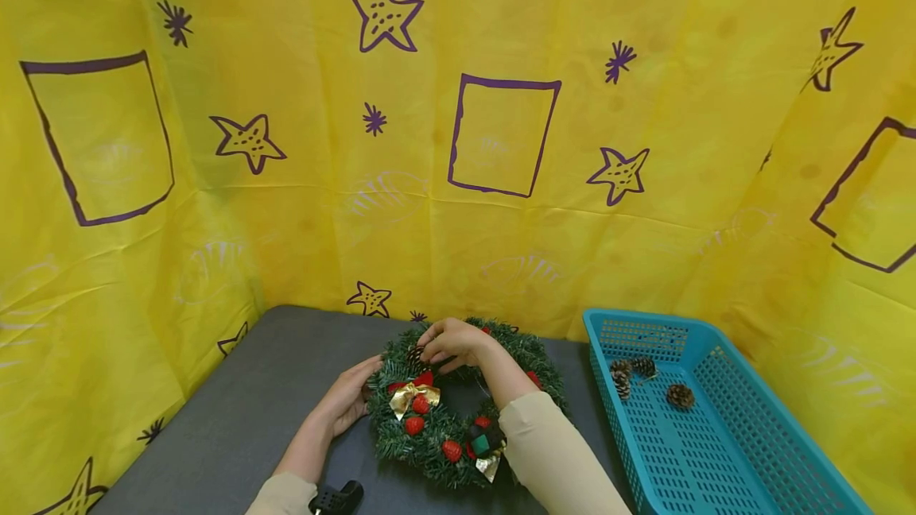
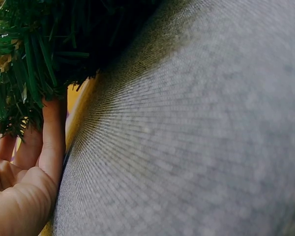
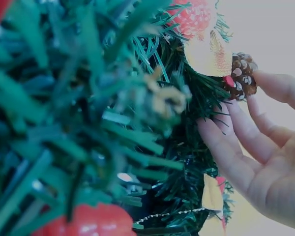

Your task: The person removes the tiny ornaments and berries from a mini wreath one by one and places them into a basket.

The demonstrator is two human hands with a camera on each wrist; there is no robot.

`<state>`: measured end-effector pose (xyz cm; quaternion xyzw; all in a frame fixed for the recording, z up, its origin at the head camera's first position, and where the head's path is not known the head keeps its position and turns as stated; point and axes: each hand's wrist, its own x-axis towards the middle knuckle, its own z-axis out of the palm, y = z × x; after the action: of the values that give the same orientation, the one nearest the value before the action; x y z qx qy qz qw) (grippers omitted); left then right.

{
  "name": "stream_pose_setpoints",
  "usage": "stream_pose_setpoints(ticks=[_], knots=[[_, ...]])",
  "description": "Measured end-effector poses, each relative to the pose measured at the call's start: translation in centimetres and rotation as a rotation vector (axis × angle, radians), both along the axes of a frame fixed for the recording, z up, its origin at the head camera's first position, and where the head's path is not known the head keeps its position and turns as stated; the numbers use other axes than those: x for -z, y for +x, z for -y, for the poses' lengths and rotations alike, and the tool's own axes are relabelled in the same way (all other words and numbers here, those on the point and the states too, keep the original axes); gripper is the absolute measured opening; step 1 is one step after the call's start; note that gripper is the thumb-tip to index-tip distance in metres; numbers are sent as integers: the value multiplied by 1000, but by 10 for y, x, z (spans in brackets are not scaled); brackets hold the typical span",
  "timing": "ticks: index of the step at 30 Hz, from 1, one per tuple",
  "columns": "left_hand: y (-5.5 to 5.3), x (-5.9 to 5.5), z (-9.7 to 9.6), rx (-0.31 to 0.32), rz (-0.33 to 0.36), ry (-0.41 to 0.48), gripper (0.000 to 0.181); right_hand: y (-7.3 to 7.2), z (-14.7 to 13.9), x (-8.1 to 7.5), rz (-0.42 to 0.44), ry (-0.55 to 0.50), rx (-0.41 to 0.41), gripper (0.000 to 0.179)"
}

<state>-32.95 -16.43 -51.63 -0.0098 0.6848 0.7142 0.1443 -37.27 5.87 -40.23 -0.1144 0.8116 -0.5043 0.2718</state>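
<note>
A green wreath (image 1: pixel 401 443) with red berries, gold bows and red trim lies on the dark table. My left hand (image 1: pixel 351 394) holds the wreath's left outer edge; in the left wrist view its fingers (image 2: pixel 53 132) reach into the greenery. Over the upper left of the wreath, my right hand (image 1: pixel 458 342) pinches a brown pine cone (image 1: pixel 415 357). The right wrist view shows that pine cone (image 3: pixel 244 76) between thumb and fingers, beside a gold bow (image 3: pixel 210 55). Whether the cone is fastened to the greenery cannot be told.
A blue plastic basket (image 1: pixel 751 420) stands to the right, with several pine cones (image 1: pixel 680 396) in it. A small black object with a green patch (image 1: pixel 481 444) sits at the wreath's lower right. Yellow patterned cloth (image 1: pixel 494 261) hangs behind the grey table (image 1: pixel 236 420).
</note>
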Motion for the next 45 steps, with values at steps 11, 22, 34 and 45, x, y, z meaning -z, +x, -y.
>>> stream_pose_setpoints(ticks=[11,22,34,45], knots=[[2,-1,0,8,-1,9,60,-2,-4,-3,16,-55,45,29],[3,-1,0,14,-7,20,61,-8,-10,-10,14,-113,71,29],[1,1,0,3,-9,17,63,-11,-26,-20,1,-150,107,32],[3,4,4,37,-28,7,73,-17,-44,-28,-16,-161,155,36]])
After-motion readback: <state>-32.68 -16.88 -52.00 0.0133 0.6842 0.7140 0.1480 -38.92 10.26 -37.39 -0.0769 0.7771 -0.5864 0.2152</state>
